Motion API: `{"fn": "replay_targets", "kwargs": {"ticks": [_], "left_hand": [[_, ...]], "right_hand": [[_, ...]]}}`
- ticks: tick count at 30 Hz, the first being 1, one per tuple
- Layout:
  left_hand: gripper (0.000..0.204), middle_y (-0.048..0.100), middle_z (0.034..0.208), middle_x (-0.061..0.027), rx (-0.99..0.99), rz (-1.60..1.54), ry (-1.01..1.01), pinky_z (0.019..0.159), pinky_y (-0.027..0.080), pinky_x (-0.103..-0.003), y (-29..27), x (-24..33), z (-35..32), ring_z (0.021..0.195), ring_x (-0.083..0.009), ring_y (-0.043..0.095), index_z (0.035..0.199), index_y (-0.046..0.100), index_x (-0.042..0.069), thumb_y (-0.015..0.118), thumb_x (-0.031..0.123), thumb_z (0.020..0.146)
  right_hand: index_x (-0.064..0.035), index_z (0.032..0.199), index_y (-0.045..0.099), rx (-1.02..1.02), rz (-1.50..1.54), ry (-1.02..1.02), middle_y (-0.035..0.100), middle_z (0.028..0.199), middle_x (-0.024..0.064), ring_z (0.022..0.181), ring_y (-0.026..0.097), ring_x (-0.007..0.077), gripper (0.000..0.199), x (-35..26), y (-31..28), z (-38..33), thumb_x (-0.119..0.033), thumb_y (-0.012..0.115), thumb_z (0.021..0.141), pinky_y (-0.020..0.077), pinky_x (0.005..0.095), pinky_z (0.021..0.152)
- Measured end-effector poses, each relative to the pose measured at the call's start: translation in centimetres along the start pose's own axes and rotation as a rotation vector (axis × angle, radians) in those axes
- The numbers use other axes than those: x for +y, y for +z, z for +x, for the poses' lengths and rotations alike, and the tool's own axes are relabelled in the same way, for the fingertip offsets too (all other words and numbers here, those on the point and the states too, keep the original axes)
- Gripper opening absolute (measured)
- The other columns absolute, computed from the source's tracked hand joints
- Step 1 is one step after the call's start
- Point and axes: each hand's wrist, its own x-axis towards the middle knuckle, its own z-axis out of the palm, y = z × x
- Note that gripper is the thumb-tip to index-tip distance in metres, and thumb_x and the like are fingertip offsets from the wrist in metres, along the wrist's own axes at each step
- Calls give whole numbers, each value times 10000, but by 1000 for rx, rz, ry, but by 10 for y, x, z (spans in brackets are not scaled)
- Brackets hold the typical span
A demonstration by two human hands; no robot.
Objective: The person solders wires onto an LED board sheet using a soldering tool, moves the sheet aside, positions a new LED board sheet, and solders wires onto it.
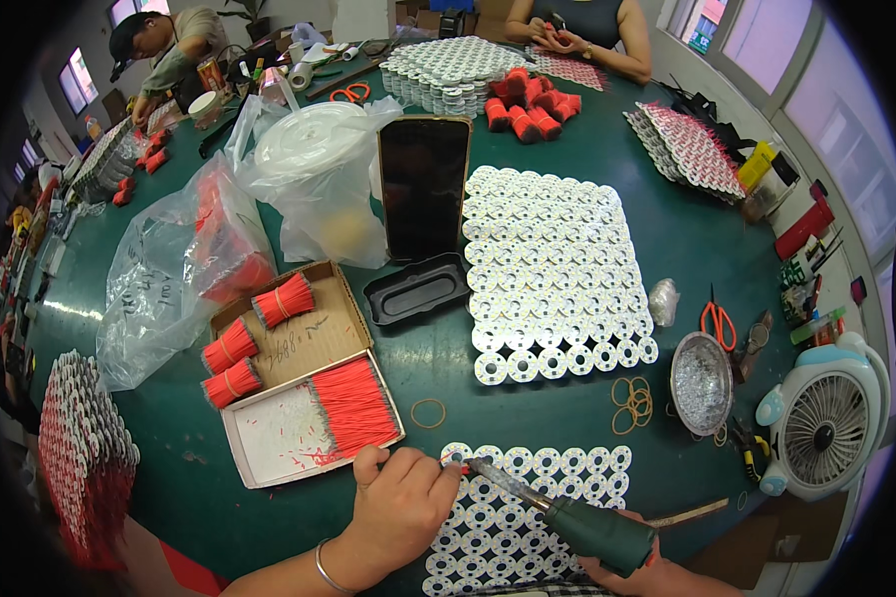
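Observation:
A panel of round white circuit boards (513, 517) lies in front of me at the table's near edge. My left hand (400, 509) is closed at its upper left corner, the fingertips pinching a thin red wire (452, 459) against the corner board. My right hand (657, 577) is wrapped round the dark green handle of a soldering iron (599, 535). The iron's metal tip meets that corner board beside my left fingertips. Left of the panel, a cardboard box (231, 438) holds a pile of loose red wires (353, 406) and tied bundles (284, 300).
Beyond the panel lies a larger board stack (548, 269), next to a propped phone (423, 189) and black tray (415, 291). To the right are a metal bowl (700, 383), scissors (718, 323) and a fan (821, 428). Two people (582, 40) work across the green table (433, 348).

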Motion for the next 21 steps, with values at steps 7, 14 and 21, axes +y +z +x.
{"fn": "replay_targets", "kwargs": {"ticks": [7,14,21], "left_hand": [[107,520,674,18,35,-12,-10,764,308,-392,1,0,-3,710,-149,527,813,665,113,670,136,709],[81,518,672,45,146,45,-37,835,286,-401,-17,7,-6,754,-121,552,781,661,155,688,148,705],[64,478,659,53,76,37,-20,844,239,-386,-9,7,-25,730,-91,542,812,655,178,651,157,751]], "right_hand": [[-3,1006,641,49,194,-42,664,892,134,807,642,263,227,-2,-4,6,-124,673,816,504,361,718],[5,1229,456,-48,312,37,619,890,114,685,638,192,467,22,-12,-11,-316,558,906,524,329,627],[-3,1098,564,-99,226,3,651,834,108,730,632,203,300,20,1,-20,-180,613,862,514,332,672]]}}
